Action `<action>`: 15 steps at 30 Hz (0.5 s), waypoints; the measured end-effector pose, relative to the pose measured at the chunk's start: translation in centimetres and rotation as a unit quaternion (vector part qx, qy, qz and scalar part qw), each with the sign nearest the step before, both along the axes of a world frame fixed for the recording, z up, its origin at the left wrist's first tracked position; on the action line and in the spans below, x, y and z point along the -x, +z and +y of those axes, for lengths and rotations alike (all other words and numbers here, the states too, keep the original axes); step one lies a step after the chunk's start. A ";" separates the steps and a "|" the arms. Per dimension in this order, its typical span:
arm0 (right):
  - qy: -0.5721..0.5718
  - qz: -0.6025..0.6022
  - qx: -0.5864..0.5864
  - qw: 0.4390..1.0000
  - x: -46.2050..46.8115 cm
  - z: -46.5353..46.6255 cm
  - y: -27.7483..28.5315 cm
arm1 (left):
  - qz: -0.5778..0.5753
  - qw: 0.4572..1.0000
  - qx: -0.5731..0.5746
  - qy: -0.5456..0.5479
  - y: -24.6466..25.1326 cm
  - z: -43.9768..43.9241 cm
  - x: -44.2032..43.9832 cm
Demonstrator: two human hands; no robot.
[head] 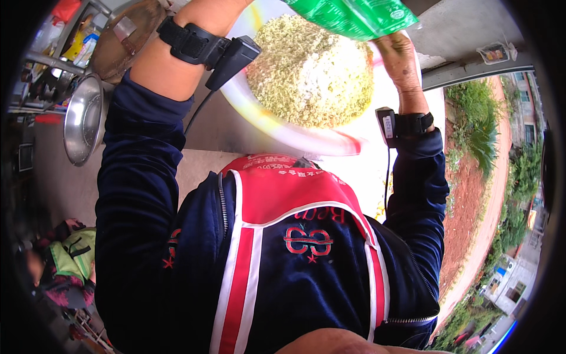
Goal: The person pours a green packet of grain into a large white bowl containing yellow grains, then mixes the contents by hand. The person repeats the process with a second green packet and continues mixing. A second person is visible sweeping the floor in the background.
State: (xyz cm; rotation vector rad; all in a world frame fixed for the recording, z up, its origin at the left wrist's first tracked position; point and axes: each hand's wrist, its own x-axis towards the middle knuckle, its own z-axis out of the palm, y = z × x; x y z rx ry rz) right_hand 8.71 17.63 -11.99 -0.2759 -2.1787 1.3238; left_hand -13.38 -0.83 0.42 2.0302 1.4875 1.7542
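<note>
My right hand (396, 57) grips the near right corner of a green plastic bag (353, 17) that bears printing. The bag's upper part is cut off by the top edge of the view. Below it stands a wide, pale basin (269, 126) with yellow and red colouring. A heap of finely chopped pale-green food (283, 84) fills much of it, and white powder (329, 73) lies over the heap's middle and right. My left hand is out of view beyond the top edge; only its forearm, with a black strapped device, shows left of the basin.
A steel bowl (84, 119) and a large round board (128, 37) with a cleaver (125, 33) lie to the left, beside a metal rack (57, 62). Another person (66, 270) is at the lower left. Outdoor ground and plants (477, 132) show at the right.
</note>
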 end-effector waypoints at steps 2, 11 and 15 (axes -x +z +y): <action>0.013 -0.030 -0.022 0.999 0.1 -0.4 -0.1 | 0.022 0.999 -0.018 0.019 -0.8 -0.2 0.4; 0.004 -0.048 0.018 0.999 1.0 -0.6 0.2 | -0.063 0.997 -0.016 0.050 -2.8 -2.4 -0.3; 0.111 -0.080 0.041 0.990 1.4 0.2 -0.2 | -0.057 0.995 -0.017 0.085 -2.4 -2.4 -1.3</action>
